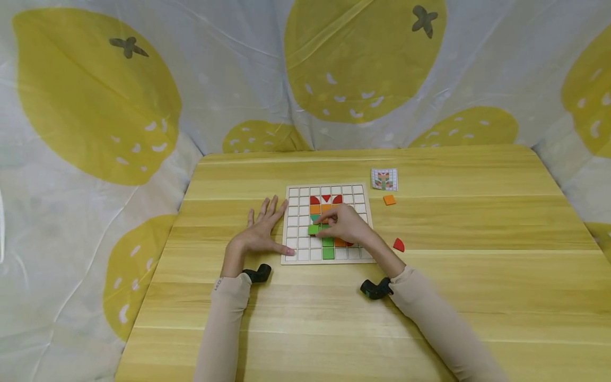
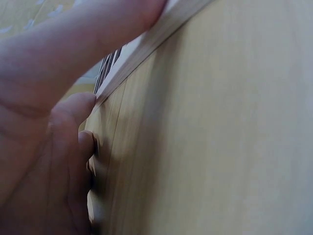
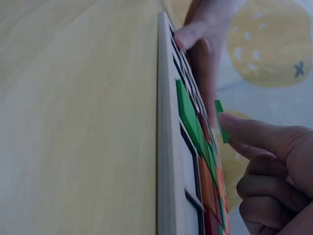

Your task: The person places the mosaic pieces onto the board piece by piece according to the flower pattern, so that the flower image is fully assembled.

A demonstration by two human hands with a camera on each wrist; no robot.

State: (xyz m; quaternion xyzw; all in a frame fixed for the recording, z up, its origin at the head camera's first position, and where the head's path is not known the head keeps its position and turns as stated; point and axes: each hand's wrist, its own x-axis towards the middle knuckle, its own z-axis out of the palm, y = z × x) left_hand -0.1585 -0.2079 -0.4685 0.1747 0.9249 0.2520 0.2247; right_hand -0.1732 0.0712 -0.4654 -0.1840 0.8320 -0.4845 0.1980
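Note:
A wooden grid board (image 1: 298,254) lies on the table, partly filled with red, orange, teal and green tiles. My right hand (image 1: 350,224) pinches a green square tile (image 3: 221,121) between thumb and index finger, just over the board left of the green column. Its other fingers curl into the palm in the right wrist view. My left hand (image 1: 260,233) is spread at the board's left side, thumb on the lower left corner and index fingertip at the left edge. Green tiles (image 1: 328,253) run down the middle column; my right hand hides part of the pattern.
A small pattern card (image 1: 384,180) lies beyond the board's upper right corner, with an orange square tile (image 1: 389,200) below it. Nearer me on the right is a red quarter-round tile (image 1: 399,244). A lemon-print cloth (image 1: 248,79) hangs behind the table (image 1: 477,239).

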